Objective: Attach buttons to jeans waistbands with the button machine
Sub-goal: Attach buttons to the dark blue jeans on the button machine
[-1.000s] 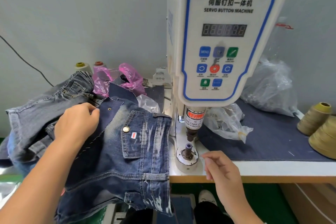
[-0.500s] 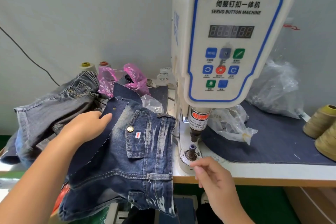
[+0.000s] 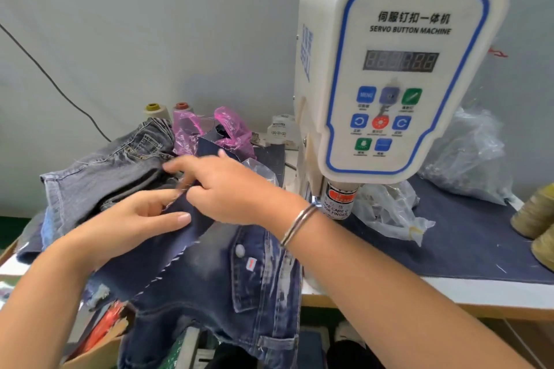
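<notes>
Both hands meet on a dark blue denim flap (image 3: 180,237) with a frayed, white-stitched edge. The left hand (image 3: 135,219) pinches it, thumb on top and fingers underneath; the right hand (image 3: 227,189), wrist ringed by a thin metal bangle (image 3: 296,225), curls onto the same edge just beyond, though its blurred fingertips hide how it holds.

Below the grip hangs a pair of dark blue bleached jeans (image 3: 227,293), its pocket showing a pale round button (image 3: 239,249) and a small red-and-white tag, unreadable. The lower legs are cut off by the frame.

Left of the grip lies a heap of grey washed jeans (image 3: 111,171).

To the right stands the white, blue-trimmed button machine (image 3: 395,75), marked "SERVO BUTTON MACHINE" – the right forearm hides its anvil, and a sticker beneath reads "...AKE CARE O... OUR FINGER".

Behind the grip, a pink plastic bag (image 3: 230,129); its contents cannot be made out. Farther right, clear plastic bags (image 3: 467,159) hold small indistinct pieces.
</notes>
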`<state>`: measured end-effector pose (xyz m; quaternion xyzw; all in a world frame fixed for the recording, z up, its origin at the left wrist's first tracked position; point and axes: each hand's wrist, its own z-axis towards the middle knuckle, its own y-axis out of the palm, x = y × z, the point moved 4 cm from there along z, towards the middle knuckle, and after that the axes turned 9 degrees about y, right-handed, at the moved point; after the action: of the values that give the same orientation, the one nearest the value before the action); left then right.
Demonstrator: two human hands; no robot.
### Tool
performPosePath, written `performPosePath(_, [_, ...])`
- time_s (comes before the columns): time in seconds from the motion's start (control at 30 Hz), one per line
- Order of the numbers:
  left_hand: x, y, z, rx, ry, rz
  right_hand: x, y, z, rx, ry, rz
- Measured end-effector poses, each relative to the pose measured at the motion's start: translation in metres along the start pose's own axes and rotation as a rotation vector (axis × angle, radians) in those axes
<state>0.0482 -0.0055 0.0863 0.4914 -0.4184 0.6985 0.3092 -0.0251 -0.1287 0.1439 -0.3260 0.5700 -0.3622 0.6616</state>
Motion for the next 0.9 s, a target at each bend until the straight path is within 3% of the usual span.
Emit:
performPosePath(0.07, [0.003,-0.004,0.000,-0.046,0.013,-0.019,0.007,0.000,0.000,-0.016,0.044,-0.171])
performPosePath(0.17, [0.007,-0.003,0.004,-0.150,-0.025,-0.036,0.013,-0.002,-0.027,0.035,0.008,-0.069])
performPosePath(0.4, [0.011,0.056,0.016,-0.577,-0.142,-0.003,0.044,0.007,-0.118,-0.032,0.188,0.856])
performPosePath(0.57, [-0.012,0.083,0.018,-0.516,-0.184,0.055,0.090,-0.005,-0.168,0.085,0.334,1.319])
performPosePath(0.73, [-0.009,0.107,0.036,-0.569,-0.175,-0.061,0.126,-0.009,-0.198,0.063,0.468,1.313])
performPosePath(0.9, [-0.022,0.118,0.059,-0.513,-0.221,0.069,0.161,-0.013,-0.203,0.087,0.593,1.193])
